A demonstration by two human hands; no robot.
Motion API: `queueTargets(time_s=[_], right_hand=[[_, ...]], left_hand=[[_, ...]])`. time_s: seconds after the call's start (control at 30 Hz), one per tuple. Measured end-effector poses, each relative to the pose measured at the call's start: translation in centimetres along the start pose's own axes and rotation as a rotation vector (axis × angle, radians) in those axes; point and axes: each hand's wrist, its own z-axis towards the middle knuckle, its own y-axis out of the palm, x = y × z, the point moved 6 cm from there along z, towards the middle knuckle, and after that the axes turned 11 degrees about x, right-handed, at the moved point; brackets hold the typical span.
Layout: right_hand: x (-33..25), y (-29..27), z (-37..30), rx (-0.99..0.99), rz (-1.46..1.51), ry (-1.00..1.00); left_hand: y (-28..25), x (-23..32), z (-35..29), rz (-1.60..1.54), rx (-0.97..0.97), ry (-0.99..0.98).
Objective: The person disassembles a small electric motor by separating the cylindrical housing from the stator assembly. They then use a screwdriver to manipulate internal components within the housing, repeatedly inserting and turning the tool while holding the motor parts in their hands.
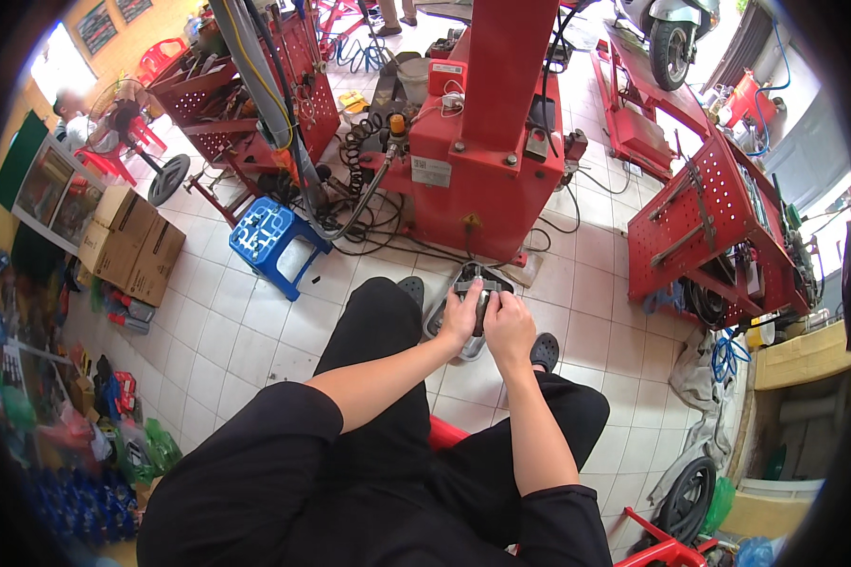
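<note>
Between my knees, both hands are closed around a dark metal part (479, 317) with a grey crosspiece at its far end. My left hand (459, 321) grips its left side, thumb pointing forward along it. On the right side, my right hand (510, 328) has its fingers curled round the part, thumb near the top. Below the hands a shallow grey tray (435, 319) lies on the floor between my shoes, and dark contents show in it. The part's exact kind is too small and too covered to tell.
A red machine with a column (482, 203) stands just ahead. To the left are a blue stool (269, 241) and cardboard boxes (132, 246); to the right, a red perforated tool cart (700, 227). Hoses (378, 248) trail over the tiles. A person (78, 123) sits far left.
</note>
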Motion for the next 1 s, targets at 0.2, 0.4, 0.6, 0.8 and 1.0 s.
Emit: queueTargets(time_s=[0.2, 0.4, 0.6, 0.8, 1.0], right_hand=[[1.1, 0.5, 0.0, -0.007, 0.099, 0.105], [0.8, 0.1, 0.3, -0.053, 0.178, 0.263], [1.4, -2.2, 1.5, 0.083, 0.377, 0.300], [3.5, -5.9, 2.7, 0.175, 0.723, 0.341], [-6.5, -19.7, 3.8, 0.416, 0.798, 0.047]], left_hand=[[0.0, -0.2, -0.7, -0.002, -0.059, -0.086], [0.5, -1.3, -0.6, -0.269, -0.142, -0.310], [1.2, -0.5, -1.7, -0.341, -0.274, -0.641], [1.0, 0.6, -0.5, -0.416, -0.241, -0.669], [0.0, 0.7, 0.5, -0.571, -0.286, -0.688]])
